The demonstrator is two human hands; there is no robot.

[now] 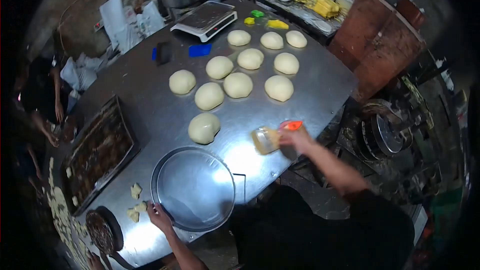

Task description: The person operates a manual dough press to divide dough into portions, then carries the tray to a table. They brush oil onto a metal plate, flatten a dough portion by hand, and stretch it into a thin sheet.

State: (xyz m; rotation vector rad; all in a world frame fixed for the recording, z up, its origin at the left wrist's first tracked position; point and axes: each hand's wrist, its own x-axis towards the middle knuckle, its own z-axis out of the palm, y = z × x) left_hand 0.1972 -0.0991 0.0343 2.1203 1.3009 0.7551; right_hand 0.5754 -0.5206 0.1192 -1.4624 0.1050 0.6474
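Note:
In my right hand (pixel 296 139) is a wide pastry brush (pixel 265 140) with an orange handle end, held above the steel table. My left hand (pixel 160 217) grips the near left rim of a large round metal pan (pixel 192 190), which has a shiny inside and a wire handle at its right. Small torn dough pieces (pixel 134 214) lie beside my left fingers. Beyond the pan sits a smooth dough ball (pixel 204 128), the closest of several. Others, such as this dough ball (pixel 279 88), are spread toward the far side of the table.
A dark rectangular tray (pixel 102 155) and a dark round pan (pixel 101 230) are on the left. A digital scale (pixel 205 21) and a blue scraper (pixel 200 50) stand farther back. Other people's arms (pixel 57 95) show at the left edge. A brown cabinet (pixel 372 40) stands right.

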